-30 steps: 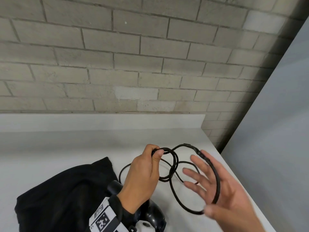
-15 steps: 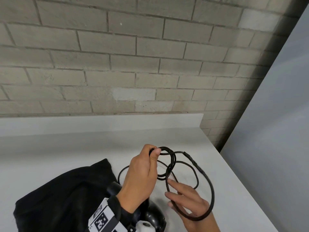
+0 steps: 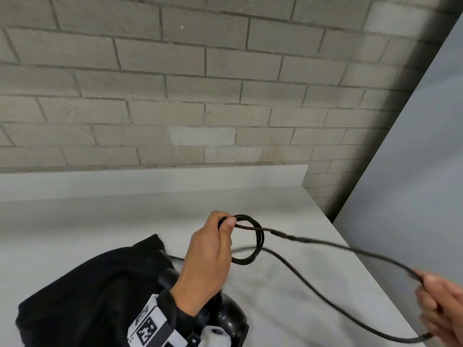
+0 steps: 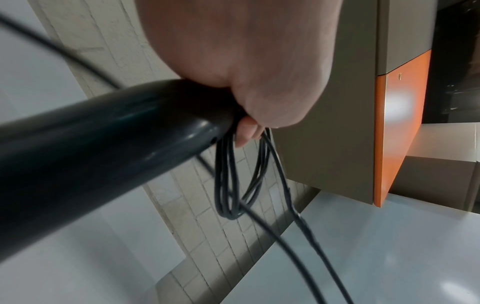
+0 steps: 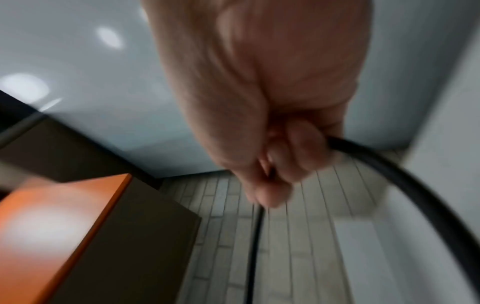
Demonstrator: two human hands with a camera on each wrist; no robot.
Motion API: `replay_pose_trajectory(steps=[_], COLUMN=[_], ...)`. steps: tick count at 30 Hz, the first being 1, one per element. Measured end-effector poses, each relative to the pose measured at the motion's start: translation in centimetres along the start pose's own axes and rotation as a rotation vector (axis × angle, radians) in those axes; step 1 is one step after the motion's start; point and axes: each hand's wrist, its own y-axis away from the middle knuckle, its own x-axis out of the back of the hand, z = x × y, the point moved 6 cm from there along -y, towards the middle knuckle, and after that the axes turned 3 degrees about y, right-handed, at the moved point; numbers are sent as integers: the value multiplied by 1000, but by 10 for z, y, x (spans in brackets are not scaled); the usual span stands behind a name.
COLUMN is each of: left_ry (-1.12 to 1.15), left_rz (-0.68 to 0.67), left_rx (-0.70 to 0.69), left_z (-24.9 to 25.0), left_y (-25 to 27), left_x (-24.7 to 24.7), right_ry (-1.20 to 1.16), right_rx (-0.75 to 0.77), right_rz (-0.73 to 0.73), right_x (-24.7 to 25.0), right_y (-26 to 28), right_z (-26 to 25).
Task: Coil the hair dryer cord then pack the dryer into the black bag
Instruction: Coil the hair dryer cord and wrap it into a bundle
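My left hand (image 3: pixel 213 251) grips the black hair dryer's handle (image 4: pixel 98 135) together with a small coil of black cord (image 3: pixel 253 241) pinched under the thumb. The coil (image 4: pixel 233 181) hangs below the fingers in the left wrist view. The dryer's black head (image 3: pixel 233 319) shows beneath my left wrist. From the coil a long loop of cord (image 3: pixel 325 246) runs out to the right, where my right hand (image 3: pixel 436 304), blurred at the frame's edge, grips it. The right wrist view shows curled fingers (image 5: pixel 283 162) closed round the cord (image 5: pixel 405 179). The black bag (image 3: pixel 82 296) lies crumpled at the lower left.
A white counter (image 3: pixel 300 284) ends at a right edge close to my right hand. A grey brick wall (image 3: pixel 200 96) rises behind it and a pale panel (image 3: pixel 413 171) stands to the right. An orange-edged cabinet (image 4: pixel 397 127) hangs overhead.
My right hand, open inside the cord loops a second ago, has closed on the cord and swept far right, stretching the loop out. The coil under my left thumb has tightened.
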Motion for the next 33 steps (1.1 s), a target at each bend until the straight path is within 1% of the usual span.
replay_pose_trajectory(steps=[1, 2, 4, 5, 6, 7, 8, 9, 10, 11, 12, 13, 15, 17, 18, 19, 22, 24, 26, 27, 28, 29, 30, 31, 32, 33], left_ry=[-12, -23, -42, -45, -50, -59, -68, -73, -75, -75, -75, -77, -81, -79, -77, -74, -63, -69, -89, -98, -101, -95, -86, -82, -85, -93], left_rz=[-7, -12, -4, 1, 6, 10, 13, 14, 15, 14, 13, 11, 10, 8, 6, 5, 6, 11, 19, 23, 25, 26, 27, 26, 24, 22], left_rx=[4, 8, 17, 21, 23, 25, 29, 33, 37, 38, 37, 35, 29, 30, 31, 31, 33, 36, 36, 36, 36, 36, 36, 34, 31, 30], left_z=[1, 2, 3, 4, 4, 4, 4, 5, 5, 5, 6, 6, 6, 6, 6, 6, 5, 3, 2, 2, 1, 1, 0, -1, -1, -1], left_y=[0, -1, -2, -2, -3, -3, -3, -3, -3, -3, -3, -4, -5, -4, -4, -4, -2, -2, -2, -2, -2, -2, -3, -3, -4, -4], left_x=[0, 0, -1, -1, -1, -1, -1, -1, -2, -2, -2, -2, -2, -2, -2, -1, -1, 0, 0, 0, 0, 0, 0, -1, -1, -2], right_ry=[196, 304, 395, 443, 514, 596, 670, 731, 750, 725, 704, 704, 825, 1003, 1031, 1034, 885, 723, 498, 343, 184, 2, -18, -100, 49, 293], right_rx=[-65, -58, 18, 50, 87, 163, 290, 455, 630, 782, 865, 888, 789, 620, 580, 577, 612, 567, 474, 432, 405, 360, 389, 292, 241, 252], right_rz=[138, 231, 293, 310, 365, 449, 519, 540, 498, 392, 297, 216, 56, -112, -152, -179, -161, -87, 42, 103, 112, 39, 6, 91, 156, 191], right_x=[17, 27, 21, 12, -1, -17, -43, -78, -113, -148, -175, -197, -226, -244, -248, -251, -245, -219, -173, -148, -119, -98, -72, -44, -23, -6], right_y=[4, 7, 10, 13, 18, 25, 36, 49, 61, 72, 77, 78, 63, 44, 37, 32, 28, 29, 24, 25, 22, 22, 21, 22, 24, 32], right_z=[-1, -2, -4, -4, -6, -12, -22, -31, -37, -39, -35, -26, -5, 18, 27, 32, 20, 8, -1, -8, -10, -7, -2, -1, 10, 24])
